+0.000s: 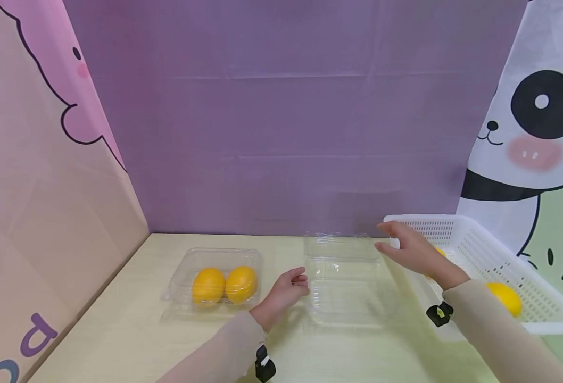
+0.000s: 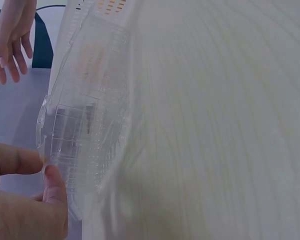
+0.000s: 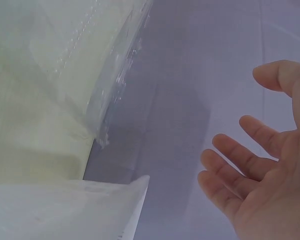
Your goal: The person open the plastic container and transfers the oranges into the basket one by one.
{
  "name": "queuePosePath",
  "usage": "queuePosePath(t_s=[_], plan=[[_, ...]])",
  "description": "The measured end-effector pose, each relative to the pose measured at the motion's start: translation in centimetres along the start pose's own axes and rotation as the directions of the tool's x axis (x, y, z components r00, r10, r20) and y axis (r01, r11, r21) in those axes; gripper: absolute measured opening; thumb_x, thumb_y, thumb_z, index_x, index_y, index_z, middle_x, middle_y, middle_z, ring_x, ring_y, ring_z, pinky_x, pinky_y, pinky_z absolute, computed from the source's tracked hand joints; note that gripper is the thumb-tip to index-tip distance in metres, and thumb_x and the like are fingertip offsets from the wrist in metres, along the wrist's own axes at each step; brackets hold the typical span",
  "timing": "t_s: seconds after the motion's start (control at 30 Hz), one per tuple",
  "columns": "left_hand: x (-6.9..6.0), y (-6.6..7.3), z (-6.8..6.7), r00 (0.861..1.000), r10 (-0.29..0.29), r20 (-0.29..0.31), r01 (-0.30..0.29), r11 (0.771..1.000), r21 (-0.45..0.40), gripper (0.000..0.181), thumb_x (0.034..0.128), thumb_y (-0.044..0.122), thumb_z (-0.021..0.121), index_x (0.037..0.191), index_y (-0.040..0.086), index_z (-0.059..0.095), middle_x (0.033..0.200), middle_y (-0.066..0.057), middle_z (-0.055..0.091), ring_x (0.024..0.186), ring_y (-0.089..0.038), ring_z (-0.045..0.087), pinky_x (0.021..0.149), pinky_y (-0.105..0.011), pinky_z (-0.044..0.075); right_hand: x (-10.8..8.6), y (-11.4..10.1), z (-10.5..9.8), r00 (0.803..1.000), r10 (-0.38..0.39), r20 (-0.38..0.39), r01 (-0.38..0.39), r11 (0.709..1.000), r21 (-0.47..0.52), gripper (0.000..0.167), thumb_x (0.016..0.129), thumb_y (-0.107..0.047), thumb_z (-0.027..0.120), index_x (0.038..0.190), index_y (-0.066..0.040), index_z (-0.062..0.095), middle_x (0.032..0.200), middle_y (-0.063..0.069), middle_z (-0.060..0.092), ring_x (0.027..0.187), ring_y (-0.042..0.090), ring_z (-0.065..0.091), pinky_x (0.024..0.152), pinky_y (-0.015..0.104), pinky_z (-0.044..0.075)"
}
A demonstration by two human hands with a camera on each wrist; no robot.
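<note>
An empty clear plastic clamshell box [image 1: 346,300] stands on the table with its lid [image 1: 341,247] raised at the back. At its left edge is my left hand [image 1: 285,295]; in the left wrist view the thumb and a finger pinch the rim. Above the left rim of the white basket, beside the lid, my right hand [image 1: 413,252] hovers with fingers spread, holding nothing. To the left sits a closed clear clamshell box [image 1: 185,266] with two yellow lemon-like fruits [image 1: 224,285] inside.
A white perforated basket [image 1: 478,234] stands at the right, with a yellow fruit [image 1: 505,298] in it and another partly hidden behind the right arm. The pale table [image 1: 118,319] meets a purple backdrop [image 1: 281,117] at its far edge.
</note>
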State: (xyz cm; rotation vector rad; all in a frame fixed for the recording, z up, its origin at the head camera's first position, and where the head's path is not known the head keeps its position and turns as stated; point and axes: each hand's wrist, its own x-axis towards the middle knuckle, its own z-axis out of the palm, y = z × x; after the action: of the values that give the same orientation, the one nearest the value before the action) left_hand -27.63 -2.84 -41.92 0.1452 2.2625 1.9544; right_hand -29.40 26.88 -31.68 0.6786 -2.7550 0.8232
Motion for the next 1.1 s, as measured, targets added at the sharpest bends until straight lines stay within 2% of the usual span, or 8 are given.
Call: queuePosePath(t_s=[0.53, 0.9, 1.1], plan=[[0.1, 0.1, 1.6, 0.999, 0.032, -0.003, -0.032, 0.999, -0.002, 0.057, 0.0893, -0.008, 0.064, 0.143, -0.010, 0.045, 0.123, -0.019, 0.058, 0.108, -0.025, 0.059, 0.099, -0.039, 0.051, 0.5, -0.8, 2.1, 0.999, -0.046, -0.005, 0.046, 0.998, 0.045, 0.050, 0.099, -0.022, 0.063, 0.138, 0.008, 0.051, 0.135, 0.027, 0.056, 0.120, 0.050, 0.053, 0.099, 0.061, 0.046], [0.2, 0.2, 2.6, 0.998, 0.057, 0.016, -0.055, 0.996, -0.067, 0.060, 0.0865, -0.010, 0.063, 0.143, -0.013, 0.042, 0.124, -0.021, 0.057, 0.111, -0.024, 0.057, 0.097, -0.035, 0.052, 1.1, -1.5, 3.2, 0.999, -0.028, 0.024, 0.026, 0.997, 0.075, 0.051, 0.100, -0.023, 0.062, 0.140, 0.005, 0.050, 0.138, 0.025, 0.054, 0.124, 0.049, 0.051, 0.100, 0.061, 0.045], [0.2, 0.2, 2.7, 0.998, 0.060, 0.019, -0.058, 0.996, -0.069, 0.060, 0.0867, -0.009, 0.063, 0.143, -0.013, 0.042, 0.125, -0.022, 0.056, 0.113, -0.026, 0.057, 0.097, -0.035, 0.052, 1.6, -1.8, 4.2, 0.999, -0.030, 0.029, 0.028, 0.997, 0.077, 0.051, 0.100, -0.026, 0.063, 0.140, 0.003, 0.050, 0.137, 0.023, 0.055, 0.123, 0.047, 0.051, 0.099, 0.058, 0.047]])
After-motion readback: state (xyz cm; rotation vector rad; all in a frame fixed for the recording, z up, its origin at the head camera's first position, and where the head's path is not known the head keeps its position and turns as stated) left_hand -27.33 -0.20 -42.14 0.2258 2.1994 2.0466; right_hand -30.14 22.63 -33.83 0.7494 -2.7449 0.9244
